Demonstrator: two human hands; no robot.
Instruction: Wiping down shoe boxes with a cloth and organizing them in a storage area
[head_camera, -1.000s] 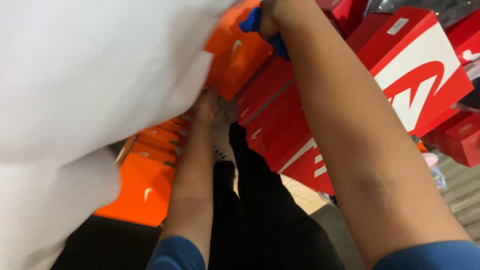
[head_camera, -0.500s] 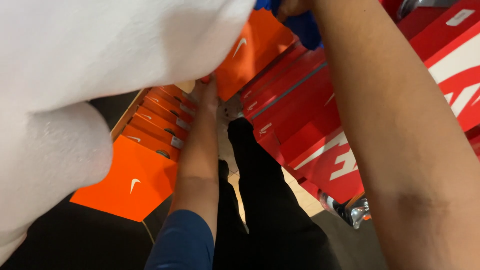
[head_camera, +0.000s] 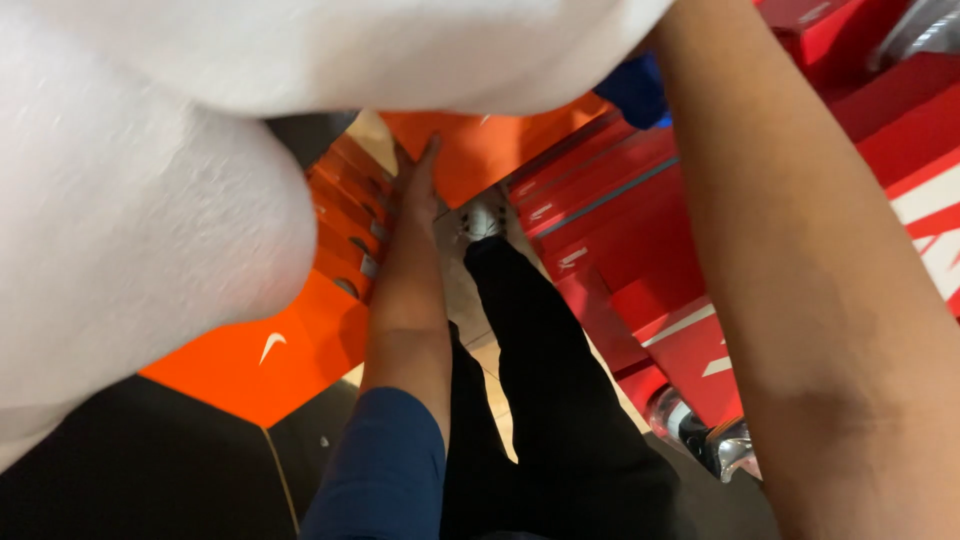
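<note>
**White bulk hides most of the shelf**

Much of the view is covered by a blurry white bulk (head_camera: 150, 200). The left hand (head_camera: 418, 185) is seen flat, fingers extended, pressed against an orange shoebox (head_camera: 500, 150), which sits lower in view than half a second ago. The right hand is cut off; only its forearm shows, so its grip can't be told. Red boxes (head_camera: 640, 230) are stacked just right.
</note>
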